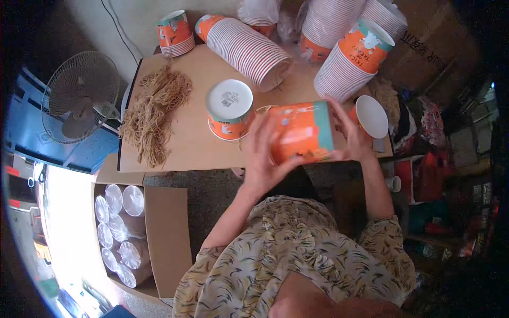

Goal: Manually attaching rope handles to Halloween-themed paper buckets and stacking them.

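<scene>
Two hands share one orange bucket (301, 132), which lies sideways in the air over the front edge of the table (193, 143), its teal-banded end toward the right; the left hand (260, 161) has its fingers spread around the orange end, thumb low along the wall, while the right hand (351, 132) has its fingers curled about the teal end; both appear to be grasping it, though blur hides how firmly.

A drop seems the likeliest mishap, since the wall looks smooth and the bucket sits partly beyond the table's edge; squeezing too hard from both ends could dent what looks like thin card. An upside-down bucket (229, 106) stands near the left fingers, and a sweep that way might knock it; a white-ended bucket (372, 116) lies close by the right hand, near the table's right side, where a stray wrist could push it off.

Behind, a nested stack (241, 47) lies on its side and might roll if bumped; a tall stack (347, 66) leans slightly and could topple from a nudge; the loose bundle of tan strands (156, 116) could snag or tangle if dragged.
</scene>
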